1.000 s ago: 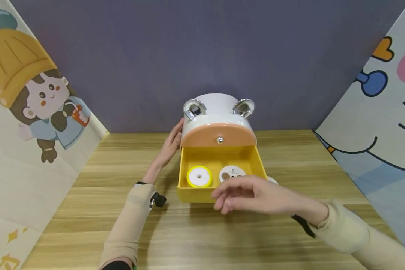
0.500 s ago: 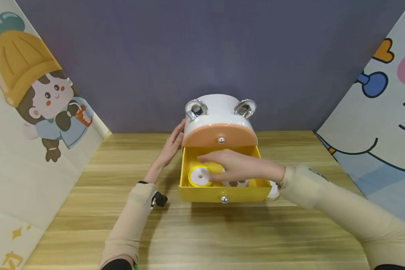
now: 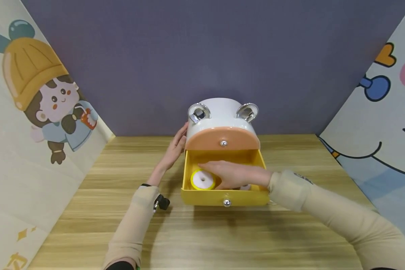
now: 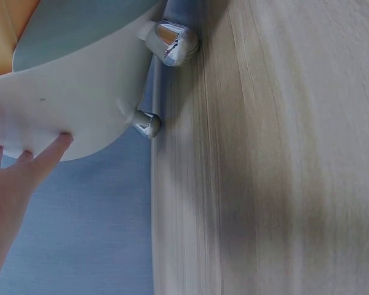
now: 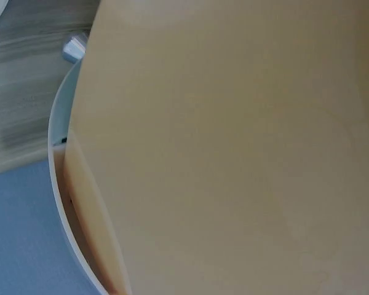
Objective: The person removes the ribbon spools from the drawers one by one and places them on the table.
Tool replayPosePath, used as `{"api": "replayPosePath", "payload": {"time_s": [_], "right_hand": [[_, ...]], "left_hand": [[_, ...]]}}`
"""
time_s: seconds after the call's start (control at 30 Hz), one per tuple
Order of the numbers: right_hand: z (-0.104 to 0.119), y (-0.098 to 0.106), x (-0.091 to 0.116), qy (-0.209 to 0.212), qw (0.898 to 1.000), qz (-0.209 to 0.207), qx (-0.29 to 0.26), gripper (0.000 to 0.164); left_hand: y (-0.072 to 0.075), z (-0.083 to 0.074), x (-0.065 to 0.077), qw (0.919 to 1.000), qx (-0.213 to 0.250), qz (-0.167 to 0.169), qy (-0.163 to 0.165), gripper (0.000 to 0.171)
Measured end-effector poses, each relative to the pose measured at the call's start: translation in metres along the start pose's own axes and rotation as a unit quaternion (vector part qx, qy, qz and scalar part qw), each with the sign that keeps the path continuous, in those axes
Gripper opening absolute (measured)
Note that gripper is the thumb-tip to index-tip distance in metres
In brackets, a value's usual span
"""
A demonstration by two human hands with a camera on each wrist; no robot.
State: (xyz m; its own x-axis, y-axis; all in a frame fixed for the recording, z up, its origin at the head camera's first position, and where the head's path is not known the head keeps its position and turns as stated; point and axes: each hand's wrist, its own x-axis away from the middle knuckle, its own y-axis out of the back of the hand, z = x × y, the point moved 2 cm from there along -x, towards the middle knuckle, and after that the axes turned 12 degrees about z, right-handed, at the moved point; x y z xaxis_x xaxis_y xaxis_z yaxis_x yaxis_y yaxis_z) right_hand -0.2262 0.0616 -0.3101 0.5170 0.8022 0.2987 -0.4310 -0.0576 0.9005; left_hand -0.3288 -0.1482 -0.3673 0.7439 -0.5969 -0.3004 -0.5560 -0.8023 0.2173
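A white rounded drawer box [image 3: 219, 107] with two silver ear-like rings and an orange upper front stands near the back wall. Its lower yellow drawer [image 3: 202, 198] is pulled out. My left hand [image 3: 173, 150] rests along the box's left side; the left wrist view shows straight fingertips [image 4: 64, 140] against the white wall. Inside the drawer, my right hand [image 3: 228, 175] reaches in from the right, thumb and fingers spread by a yellow-rimmed white disc [image 3: 203, 179]. Mostly hidden under that hand lies a printed white disc [image 3: 245, 187]. The right wrist view is filled by a yellowish drawer surface [image 5: 234, 153].
A silver knob [image 3: 227, 203] sits on the drawer front, another knob [image 3: 224, 143] on the orange front. Silver feet [image 4: 172, 43] hold the box on the wooden table [image 3: 148, 232]. A grey-blue wall [image 3: 216, 52] stands close behind, printed panels at both sides.
My right hand has moved from in front of the drawer to inside it, then lower beside the yellow-rimmed disc. The left hand stays at the box's side. The head view has shifted slightly.
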Motion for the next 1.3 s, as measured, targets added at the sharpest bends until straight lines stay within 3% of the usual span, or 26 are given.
{"api": "replayPosePath", "payload": {"time_s": [0.33, 0.57, 0.73, 0.9, 1.13, 1.3], "right_hand": [[0.002, -0.005, -0.001, 0.006, 1.0, -0.027, -0.011, 0.074], [0.003, -0.007, -0.002, 0.009, 0.998, -0.055, -0.009, 0.073], [0.002, -0.005, -0.002, -0.001, 0.998, -0.07, -0.006, 0.076], [0.003, -0.002, 0.003, -0.013, 0.996, -0.089, -0.002, 0.08], [0.003, 0.011, 0.013, -0.033, 0.994, -0.099, -0.027, 0.081], [0.004, 0.019, 0.023, -0.042, 0.992, -0.113, -0.041, 0.082]], "left_hand": [[0.0, 0.002, 0.0, 1.0, -0.007, -0.001, -0.003, 0.052], [0.004, 0.026, -0.005, 0.9999, -0.005, -0.01, -0.007, 0.05], [0.007, 0.029, -0.007, 0.9998, -0.01, -0.014, -0.01, 0.05], [0.005, 0.024, -0.005, 0.9999, -0.01, -0.009, -0.004, 0.05], [0.0, 0.002, 0.0, 1.0, 0.001, -0.003, -0.002, 0.051], [0.001, 0.002, 0.0, 1.0, 0.0, -0.003, 0.007, 0.051]]}}
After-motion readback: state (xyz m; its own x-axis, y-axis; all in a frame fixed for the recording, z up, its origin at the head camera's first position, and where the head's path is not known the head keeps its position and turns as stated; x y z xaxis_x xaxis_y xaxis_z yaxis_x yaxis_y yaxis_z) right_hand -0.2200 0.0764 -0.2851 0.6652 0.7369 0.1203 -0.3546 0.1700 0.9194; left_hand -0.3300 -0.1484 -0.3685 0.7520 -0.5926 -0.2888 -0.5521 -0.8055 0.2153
